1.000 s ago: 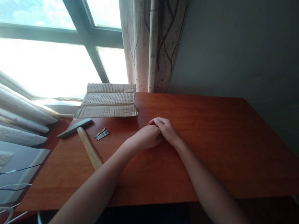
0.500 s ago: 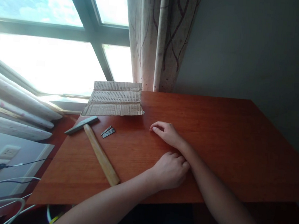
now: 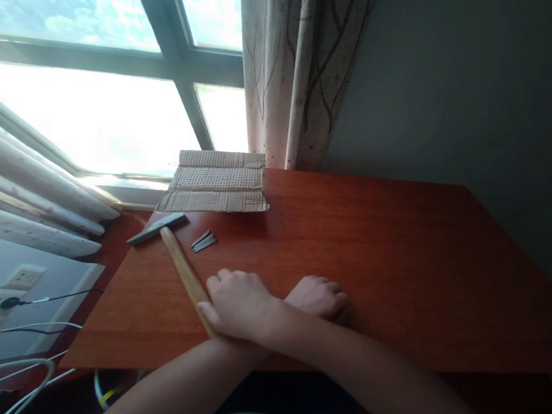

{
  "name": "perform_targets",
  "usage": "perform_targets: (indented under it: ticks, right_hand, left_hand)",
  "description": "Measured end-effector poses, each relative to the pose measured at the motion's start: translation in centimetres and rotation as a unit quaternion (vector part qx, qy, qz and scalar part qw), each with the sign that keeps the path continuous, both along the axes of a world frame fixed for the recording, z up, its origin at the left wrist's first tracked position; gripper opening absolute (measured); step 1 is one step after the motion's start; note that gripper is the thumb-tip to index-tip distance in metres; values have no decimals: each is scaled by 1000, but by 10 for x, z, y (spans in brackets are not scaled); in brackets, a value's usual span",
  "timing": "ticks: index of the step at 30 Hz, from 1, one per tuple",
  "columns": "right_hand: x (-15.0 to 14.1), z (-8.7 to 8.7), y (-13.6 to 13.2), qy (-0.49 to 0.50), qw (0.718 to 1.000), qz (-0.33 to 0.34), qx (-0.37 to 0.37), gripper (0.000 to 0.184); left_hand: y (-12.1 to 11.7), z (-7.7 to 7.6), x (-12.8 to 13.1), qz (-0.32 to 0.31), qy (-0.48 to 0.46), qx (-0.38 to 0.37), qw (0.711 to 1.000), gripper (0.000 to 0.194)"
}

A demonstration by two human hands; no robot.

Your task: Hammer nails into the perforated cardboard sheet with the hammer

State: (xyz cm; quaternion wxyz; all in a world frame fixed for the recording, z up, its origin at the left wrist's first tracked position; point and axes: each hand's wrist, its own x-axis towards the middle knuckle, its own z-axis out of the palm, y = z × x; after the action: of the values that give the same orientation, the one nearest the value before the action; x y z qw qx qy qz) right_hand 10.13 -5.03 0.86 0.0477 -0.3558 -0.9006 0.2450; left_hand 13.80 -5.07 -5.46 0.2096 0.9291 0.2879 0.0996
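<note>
Far left: pale fabric curtain (image 3: 41,180), gathered in soft folds. Below: white plastic wall socket (image 3: 23,277), square-edged and smooth. Above: window (image 3: 182,63), grey-framed, glass bright.

Hammer (image 3: 181,264): long grey tapering metal head, rounded pale wooden handle; laid flat on the left end of the table (image 3: 374,241), handle slanting down to the right.

Nails (image 3: 206,243): slim, straight, grey metal; small loose fan just right of the hammer.

Cardboard (image 3: 220,179): brown, creased into bands, the upper two dotted in rows, the lowest ribbed; at the table's far left edge, behind the nails.

Right hand (image 3: 236,303): arm crossed over the left one, fingers bent, over the lower handle of the hammer; cannot tell if closed on it.

Curtain panel (image 3: 307,74): beige, upright folds, dark branch pattern.

Left hand (image 3: 316,297): back uppermost, fingers curled under, low over the tabletop; palm hidden, cannot tell if holding anything.

Table: red-brown wood, satin sheen, fine grain, straight edges.

Far right: plain grey wall (image 3: 460,88).
</note>
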Motion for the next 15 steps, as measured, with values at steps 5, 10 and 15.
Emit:
perform_targets:
  ticks: [5, 10, 15]
  right_hand:
    - [-45, -13, -15, 20, 998, -38, 45, 47]
    - [-47, -4, -5, 19, 996, -52, 67, 41]
    - [-43, 1, 2, 27, 995, -74, 62, 41]
  left_hand:
    - [10, 19, -10, 6, -18, 44, 999, 27]
    - [29, 25, -26, 141, 27, 47, 989, 27]
    - [36, 22, -28, 150, 22, 40, 988, 24]
